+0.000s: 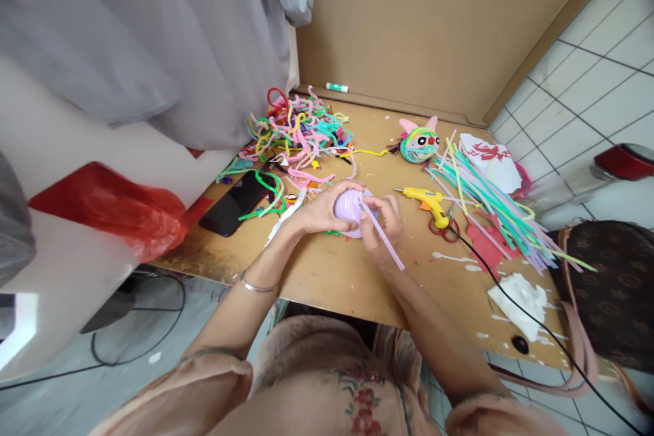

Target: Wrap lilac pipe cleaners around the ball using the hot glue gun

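Note:
Near the middle of the table, my left hand (327, 208) curls around a ball wound with lilac pipe cleaner (348, 206). The fingers of my right hand (381, 221) pinch a lilac pipe cleaner (384, 240) against the ball's right side. Its loose end sticks out down and to the right, over my right wrist. Part of the ball is covered by my fingers. To the right lies a yellow hot glue gun (426, 203), apart from my hands, and red-handled scissors (445, 230) are partly under it.
A tangled heap of coloured pipe cleaners (301, 126) sits at the back left, beside a black phone (232, 204). A finished-looking striped ball with eyes and ears (419, 143) stands at the back. Straight pipe cleaners (490, 197), a crumpled tissue (520, 303) and a brown bag (608, 286) occupy the right.

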A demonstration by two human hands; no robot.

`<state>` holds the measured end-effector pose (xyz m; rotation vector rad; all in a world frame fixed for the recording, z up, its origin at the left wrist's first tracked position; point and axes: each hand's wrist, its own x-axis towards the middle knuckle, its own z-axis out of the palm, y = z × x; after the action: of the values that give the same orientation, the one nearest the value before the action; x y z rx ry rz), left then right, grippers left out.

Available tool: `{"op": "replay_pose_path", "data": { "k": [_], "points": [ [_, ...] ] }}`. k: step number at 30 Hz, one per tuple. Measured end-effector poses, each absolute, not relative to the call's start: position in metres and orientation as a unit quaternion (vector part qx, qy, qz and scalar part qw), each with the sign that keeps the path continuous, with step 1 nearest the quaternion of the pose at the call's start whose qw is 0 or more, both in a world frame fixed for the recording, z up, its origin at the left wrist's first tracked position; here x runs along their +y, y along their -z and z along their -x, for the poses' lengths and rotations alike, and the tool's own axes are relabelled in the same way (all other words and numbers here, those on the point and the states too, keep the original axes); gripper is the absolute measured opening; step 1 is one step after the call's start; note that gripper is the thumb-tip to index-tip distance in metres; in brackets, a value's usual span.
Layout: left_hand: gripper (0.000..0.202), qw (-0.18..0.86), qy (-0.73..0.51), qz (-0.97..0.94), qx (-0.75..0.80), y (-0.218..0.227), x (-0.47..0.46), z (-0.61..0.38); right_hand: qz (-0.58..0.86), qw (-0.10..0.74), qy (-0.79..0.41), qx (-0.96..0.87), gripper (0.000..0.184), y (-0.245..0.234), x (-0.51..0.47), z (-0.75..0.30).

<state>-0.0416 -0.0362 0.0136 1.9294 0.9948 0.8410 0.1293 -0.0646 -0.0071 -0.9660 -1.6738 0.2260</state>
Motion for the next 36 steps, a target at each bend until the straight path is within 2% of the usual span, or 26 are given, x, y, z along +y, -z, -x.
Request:
{"op": "replay_pose_path", "data": {
  "k": [4,7,9,12,16,18,26,31,36],
  "points": [
    [0.070,0.379,-0.329,-0.765,0.404,-0.009,-0.034,0.046,0.371,0.524,-0.031,-0.766,0.040,0.009,-0.064,-0.134],
    [0.072,0.388,-0.335,-0.755,0.409,-0.008,-0.033,0.048,0.425,0.501,0.040,-0.753,0.038,0.011,-0.066,-0.157],
    [0.073,0.384,-0.330,-0.759,0.409,-0.009,-0.034,0.048,0.504,0.457,0.073,-0.729,0.034,0.011,-0.066,-0.182],
    [0.073,0.378,-0.310,-0.770,0.409,-0.010,-0.034,0.047,0.655,0.333,0.104,-0.670,0.035,0.001,-0.058,-0.219],
    [0.073,0.382,-0.321,-0.759,0.418,-0.009,-0.035,0.043,0.772,0.110,0.066,-0.623,0.058,-0.015,-0.033,-0.241],
    [0.073,0.390,-0.332,-0.742,0.432,-0.008,-0.035,0.042,0.796,0.065,0.036,-0.601,0.063,-0.016,-0.020,-0.239],
    [0.076,0.435,-0.376,-0.694,0.434,-0.009,-0.034,0.037,0.835,0.131,0.008,-0.534,0.052,0.002,-0.001,-0.237],
    [0.075,0.501,-0.381,-0.679,0.378,-0.007,-0.018,0.028,0.834,0.210,0.031,-0.509,0.054,-0.006,-0.002,-0.248],
    [0.072,0.508,-0.388,-0.681,0.358,-0.007,-0.008,0.019,0.763,0.440,0.044,-0.472,0.046,-0.021,0.007,-0.231]
  ]
}}
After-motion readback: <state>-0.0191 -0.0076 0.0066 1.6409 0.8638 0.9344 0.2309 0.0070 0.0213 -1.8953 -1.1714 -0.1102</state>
